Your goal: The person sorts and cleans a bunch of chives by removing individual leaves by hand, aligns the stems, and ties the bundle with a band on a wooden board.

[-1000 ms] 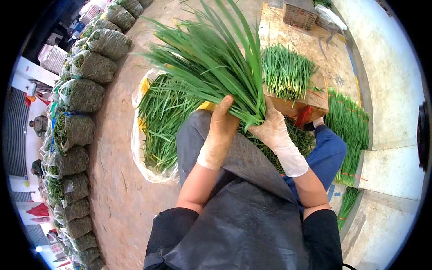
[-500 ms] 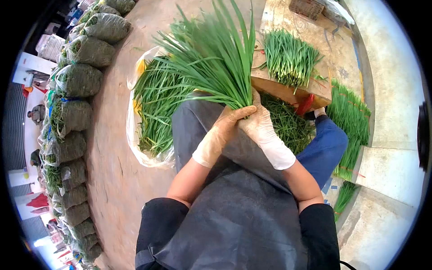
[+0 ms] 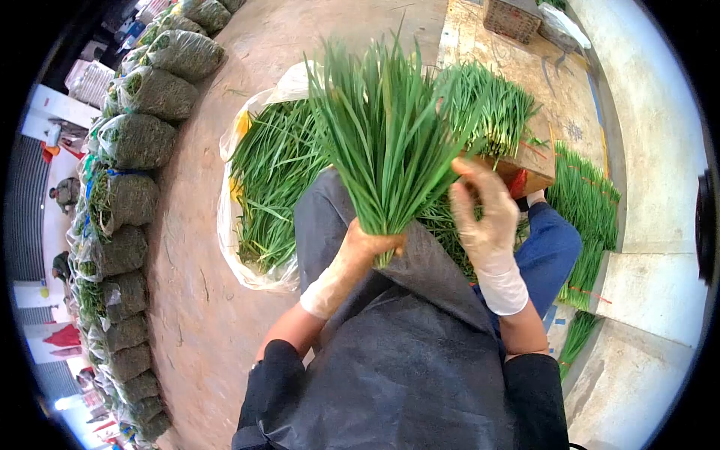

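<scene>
While the left hand (image 3: pixel 371 245) grips greens (image 3: pixel 386 150) above the apron (image 3: pixel 412 360), the right hand (image 3: pixel 489 217) hangs loosely spread beside them; a plastic bag (image 3: pixel 298 81) holds loose leaves (image 3: pixel 274 180), floor (image 3: pixel 196 225) stretching from its edge to sacks (image 3: pixel 139 142).

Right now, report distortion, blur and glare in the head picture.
Head view: wide-angle distortion bows the pale wall at right, inside black corners; head view: the bunch of long green leaves blurs at its upper tips; head view: white glare at lower left.
</scene>
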Demonstrator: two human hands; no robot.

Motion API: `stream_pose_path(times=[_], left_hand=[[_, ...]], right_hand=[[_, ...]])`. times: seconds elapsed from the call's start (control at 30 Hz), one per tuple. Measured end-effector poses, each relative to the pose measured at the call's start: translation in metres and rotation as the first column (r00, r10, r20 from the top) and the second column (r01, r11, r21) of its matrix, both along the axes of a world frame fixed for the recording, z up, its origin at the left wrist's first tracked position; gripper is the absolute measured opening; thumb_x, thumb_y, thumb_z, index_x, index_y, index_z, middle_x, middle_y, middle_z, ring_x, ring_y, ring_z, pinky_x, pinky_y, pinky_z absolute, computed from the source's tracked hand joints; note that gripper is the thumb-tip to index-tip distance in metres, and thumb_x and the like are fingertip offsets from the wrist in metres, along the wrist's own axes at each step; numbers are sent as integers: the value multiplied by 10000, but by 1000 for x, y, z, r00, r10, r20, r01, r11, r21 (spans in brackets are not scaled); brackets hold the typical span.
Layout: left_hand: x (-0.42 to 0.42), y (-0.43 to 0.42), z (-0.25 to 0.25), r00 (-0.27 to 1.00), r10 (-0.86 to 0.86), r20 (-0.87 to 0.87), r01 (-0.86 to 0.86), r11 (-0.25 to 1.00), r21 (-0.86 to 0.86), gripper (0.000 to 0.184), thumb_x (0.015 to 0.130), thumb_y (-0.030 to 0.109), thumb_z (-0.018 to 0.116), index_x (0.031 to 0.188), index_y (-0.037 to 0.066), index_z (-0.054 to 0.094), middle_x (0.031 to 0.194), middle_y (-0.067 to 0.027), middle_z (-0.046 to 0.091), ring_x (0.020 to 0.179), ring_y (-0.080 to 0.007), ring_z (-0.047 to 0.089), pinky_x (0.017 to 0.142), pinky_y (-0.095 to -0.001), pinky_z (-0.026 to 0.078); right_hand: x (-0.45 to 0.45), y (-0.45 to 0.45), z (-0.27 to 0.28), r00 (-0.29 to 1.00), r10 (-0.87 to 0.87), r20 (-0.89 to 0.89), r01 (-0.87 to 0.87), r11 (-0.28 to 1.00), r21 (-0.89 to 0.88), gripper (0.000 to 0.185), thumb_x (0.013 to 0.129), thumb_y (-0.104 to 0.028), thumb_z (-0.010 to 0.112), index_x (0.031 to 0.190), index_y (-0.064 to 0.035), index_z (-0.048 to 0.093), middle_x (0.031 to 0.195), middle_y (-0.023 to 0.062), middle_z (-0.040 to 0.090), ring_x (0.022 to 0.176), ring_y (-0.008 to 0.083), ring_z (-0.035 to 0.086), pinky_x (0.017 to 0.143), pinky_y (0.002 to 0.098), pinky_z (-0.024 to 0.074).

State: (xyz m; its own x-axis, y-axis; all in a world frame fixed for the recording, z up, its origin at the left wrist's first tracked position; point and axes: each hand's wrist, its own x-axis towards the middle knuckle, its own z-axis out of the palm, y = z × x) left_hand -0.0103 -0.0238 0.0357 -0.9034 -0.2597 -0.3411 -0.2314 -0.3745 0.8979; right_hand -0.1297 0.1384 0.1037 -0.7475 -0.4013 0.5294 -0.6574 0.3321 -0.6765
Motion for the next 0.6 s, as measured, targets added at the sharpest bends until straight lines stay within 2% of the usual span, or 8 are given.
stream_pose_path(times=[0.03, 0.1, 0.2, 0.23, 0.3, 0.4, 0.53, 0.6], left_hand=[[7, 0, 4, 996, -66, 55, 67, 997, -29, 248, 709, 75, 715, 917, -7, 609, 789, -55, 624, 643, -150, 605, 572, -276, 491], [17, 5, 11, 992, -81, 101, 88, 993, -73, 227, 705, 82, 718, 882, -7, 608, 712, -50, 609, 598, -151, 595, 565, -273, 484], [30, 10, 15, 976, -123, 182, 163, 960, -228, 240, 692, 95, 725, 890, 13, 617, 736, -46, 626, 618, -144, 601, 568, -269, 479], [33, 11, 18, 975, -127, 184, 167, 961, -222, 240, 692, 95, 725, 890, 13, 617, 736, -46, 626, 618, -144, 601, 568, -269, 479], [40, 11, 22, 978, -141, 151, 173, 959, -223, 239, 694, 87, 722, 899, 12, 624, 773, -48, 645, 626, -138, 599, 589, -272, 490], [41, 18, 25, 977, -140, 161, 195, 892, -409, 226, 693, 67, 719, 893, 9, 630, 799, -42, 656, 673, -129, 603, 635, -276, 498], [45, 19, 23, 988, -126, 87, 145, 948, -282, 229, 690, 50, 717, 899, 7, 634, 824, -34, 666, 739, -122, 610, 684, -281, 500], [43, 18, 19, 985, -142, 94, 162, 952, -259, 282, 676, 55, 732, 931, 8, 623, 829, -32, 658, 774, -121, 604, 708, -279, 493]], right_hand=[[-5, -1, 6, 994, 28, -110, -48, 983, -176, 248, 793, -75, 700, 1039, -82, 668, 925, 76, 669, 761, 219, 645, 657, 304, 527], [-11, -3, 28, 913, 80, -400, -132, 986, -105, 280, 755, -50, 707, 1029, -96, 672, 932, 54, 653, 817, 221, 637, 666, 324, 525], [-11, -20, 41, 899, 218, -379, -247, 969, -28, 251, 763, -129, 715, 1008, -109, 663, 892, 40, 621, 831, 239, 619, 709, 351, 509], [-8, -27, 34, 923, 176, -341, -181, 983, 17, 282, 757, -260, 739, 973, -105, 645, 867, 39, 605, 834, 252, 606, 734, 375, 497], [0, -32, 29, 969, 59, -242, -14, 983, 185, 334, 717, -292, 798, 915, -78, 634, 864, 57, 620, 829, 257, 607, 764, 358, 491], [2, -29, 12, 998, 38, -51, -23, 966, 258, 389, 703, -336, 810, 894, -70, 600, 851, 66, 606, 801, 259, 601, 733, 357, 495], [9, -24, 3, 960, 105, 261, -152, 974, 166, 315, 734, -330, 756, 810, -67, 599, 793, 101, 614, 808, 296, 605, 726, 392, 480], [7, -22, -1, 965, 136, 224, -165, 979, 118, 268, 745, -287, 744, 813, -65, 608, 789, 97, 621, 799, 288, 610, 720, 389, 483]])
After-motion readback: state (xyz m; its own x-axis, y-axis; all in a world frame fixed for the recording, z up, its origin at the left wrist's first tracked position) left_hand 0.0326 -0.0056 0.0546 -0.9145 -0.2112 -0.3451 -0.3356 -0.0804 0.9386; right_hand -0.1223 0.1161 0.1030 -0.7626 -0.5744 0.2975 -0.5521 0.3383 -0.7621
